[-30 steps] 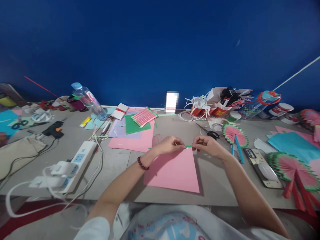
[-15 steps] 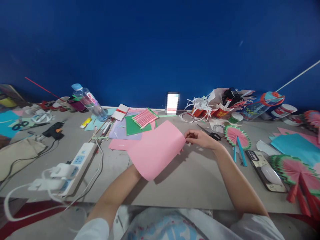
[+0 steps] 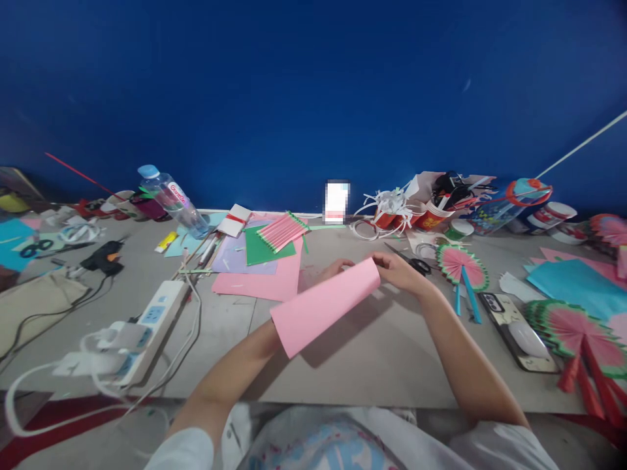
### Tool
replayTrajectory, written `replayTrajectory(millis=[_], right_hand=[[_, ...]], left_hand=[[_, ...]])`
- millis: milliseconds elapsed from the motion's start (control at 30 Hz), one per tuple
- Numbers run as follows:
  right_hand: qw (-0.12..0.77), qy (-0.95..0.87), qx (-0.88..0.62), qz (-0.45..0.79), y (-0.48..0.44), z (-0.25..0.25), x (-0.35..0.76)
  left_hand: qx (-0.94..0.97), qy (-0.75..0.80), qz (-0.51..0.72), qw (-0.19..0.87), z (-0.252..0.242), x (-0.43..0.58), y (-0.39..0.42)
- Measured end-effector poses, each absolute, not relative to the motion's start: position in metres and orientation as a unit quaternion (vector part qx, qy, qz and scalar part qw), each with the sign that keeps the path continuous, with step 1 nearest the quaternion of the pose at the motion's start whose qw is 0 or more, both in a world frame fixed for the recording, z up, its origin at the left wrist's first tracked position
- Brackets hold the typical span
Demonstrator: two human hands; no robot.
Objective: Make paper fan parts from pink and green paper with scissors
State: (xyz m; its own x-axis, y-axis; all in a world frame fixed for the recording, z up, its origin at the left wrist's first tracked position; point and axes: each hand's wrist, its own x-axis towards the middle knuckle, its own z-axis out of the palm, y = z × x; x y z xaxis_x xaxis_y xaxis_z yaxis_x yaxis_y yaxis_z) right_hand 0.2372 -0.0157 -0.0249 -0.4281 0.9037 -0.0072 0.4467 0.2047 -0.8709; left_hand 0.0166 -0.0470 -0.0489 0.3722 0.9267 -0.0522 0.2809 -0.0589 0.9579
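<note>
A pink sheet of paper point(image 3: 323, 307) is bent over above the table, its folded side slanting up to the right. My right hand point(image 3: 399, 272) pinches its upper right corner between thumb and fingers. Behind the sheet is my left hand point(image 3: 337, 266), with only its curled fingers showing past the upper edge; it appears to hold the paper from the far side. The sheet hides the rest of that hand and the wrist. Black-handled scissors point(image 3: 416, 264) lie just beyond my right hand.
A pleated pink-and-green strip point(image 3: 283, 232) rests on a green sheet point(image 3: 259, 253) at the back. Left stand a power strip point(image 3: 159, 320) with white cables and a tilted bottle point(image 3: 176, 202). To the right are watermelon-coloured paper fans point(image 3: 463, 266), a phone point(image 3: 494, 320) and cups of tools point(image 3: 431, 217).
The pink sheet has gone from spread out to bent over into a narrower band. My right hand has shifted slightly right, and my left fingers now show above the sheet's upper edge.
</note>
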Motion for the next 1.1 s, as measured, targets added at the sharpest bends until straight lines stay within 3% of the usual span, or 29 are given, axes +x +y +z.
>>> replayTrajectory(millis=[167, 233, 433, 533, 767, 967, 1100], right_hand=[[0.356, -0.754, -0.508, 0.215, -0.032, -0.029, 0.233], [0.353, -0.726, -0.538, 0.242, -0.042, -0.035, 0.232], [0.262, -0.598, -0.544, 0.526, -0.068, -0.05, 0.241], [0.242, -0.593, -0.524, 0.561, -0.073, -0.056, 0.249], [0.214, -0.648, -0.489, 0.543, -0.074, -0.059, 0.249], [0.191, -0.679, -0.488, 0.515, -0.071, -0.055, 0.245], [0.218, -0.703, -0.577, 0.354, -0.057, -0.059, 0.26]], left_hand=[[0.699, 0.519, 0.259, 0.419, -0.061, 0.03, -0.04], [0.694, 0.528, 0.259, 0.416, -0.067, 0.031, -0.04], [0.677, 0.466, 0.318, 0.473, -0.079, 0.034, -0.04], [0.66, 0.413, 0.318, 0.541, -0.08, 0.035, -0.037], [0.576, 0.416, 0.333, 0.62, -0.076, 0.033, -0.034], [0.562, 0.427, 0.349, 0.617, -0.067, 0.031, -0.041], [0.551, 0.436, 0.358, 0.615, -0.071, 0.033, -0.044]])
